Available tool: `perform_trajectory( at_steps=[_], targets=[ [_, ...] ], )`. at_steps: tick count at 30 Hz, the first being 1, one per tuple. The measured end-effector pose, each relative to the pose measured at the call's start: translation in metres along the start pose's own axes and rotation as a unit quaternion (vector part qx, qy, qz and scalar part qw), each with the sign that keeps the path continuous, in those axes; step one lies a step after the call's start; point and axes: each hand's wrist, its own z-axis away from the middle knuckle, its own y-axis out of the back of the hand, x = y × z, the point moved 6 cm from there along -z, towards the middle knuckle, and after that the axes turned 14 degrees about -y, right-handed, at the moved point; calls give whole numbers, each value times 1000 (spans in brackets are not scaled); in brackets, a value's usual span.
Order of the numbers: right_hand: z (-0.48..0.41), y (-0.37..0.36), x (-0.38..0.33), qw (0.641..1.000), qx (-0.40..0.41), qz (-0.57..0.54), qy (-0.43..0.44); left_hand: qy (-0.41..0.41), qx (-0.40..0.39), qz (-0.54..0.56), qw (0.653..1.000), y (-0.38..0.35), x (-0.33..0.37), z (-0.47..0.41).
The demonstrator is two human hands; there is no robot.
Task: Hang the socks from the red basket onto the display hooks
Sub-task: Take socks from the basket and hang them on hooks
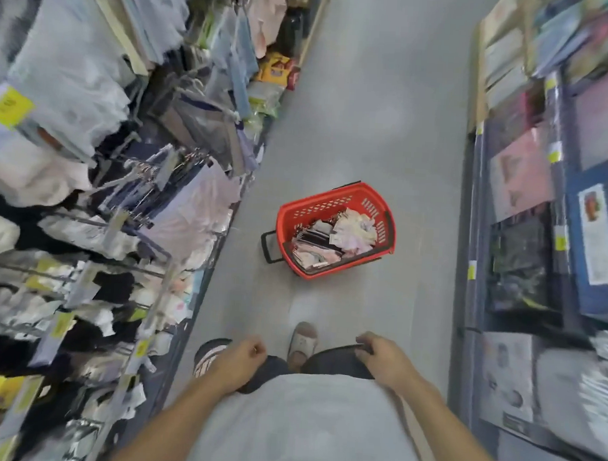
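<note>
Nearest the camera, short of the one red basket (325, 203), two hands hang empty with fingers loosely curled: left hand (241, 359) and right hand (382, 357). Inside the basket lies a heap of packaged socks (334, 237). Left of it, display hooks (140, 170) crowd the rack.

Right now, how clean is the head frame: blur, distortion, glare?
Head view: fisheye bends both shelf rows outward; motion blur smears the left display racks and right shelving; red basket at centre is sharpest, its socks just a pile; soft glare patches on the floor.
</note>
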Motion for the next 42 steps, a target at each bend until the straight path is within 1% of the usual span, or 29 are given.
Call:
perform_trajectory(
  at_steps=[3,6,12,16,19,21,25,29,32,34,36,39,42],
  targets=[
    [-17,12,24,999,-21,-6,-30,-22,-9,3,1000,-1,32,-32],
    [-32,12,28,998,-42,-4,-46,-28,-29,15,999,0,50,-65],
    [-72,26,-1,997,-54,-8,-60,-27,-58,16,998,17,74,-140],
    [-107,52,-28,993,-86,-43,-70,-19,-89,24,996,33,84,-197],
    [-151,78,-49,992,-112,-47,-45,-13,-109,24,994,46,87,-254],
    [-186,99,-60,993,-100,-49,-26,-12,-114,16,993,55,90,-298],
    [-276,124,-61,989,-103,-74,-76,-13,-85,25,996,61,98,-395],
    [-398,130,-65,994,-49,-83,-52,-7,-42,48,998,37,87,-506],
    [-501,126,-63,998,-7,-54,-38,18,-7,116,993,-3,64,-585],
    [-565,126,-64,998,23,-46,-26,48,10,163,985,-37,44,-631],
    [-620,130,-68,997,65,-50,9,81,28,199,976,-70,22,-669],
    [-685,136,-76,991,118,-48,51,115,40,199,972,-111,-5,-710],
    [-727,134,-82,988,137,-28,69,101,75,175,976,-127,-16,-740]
  ],
)
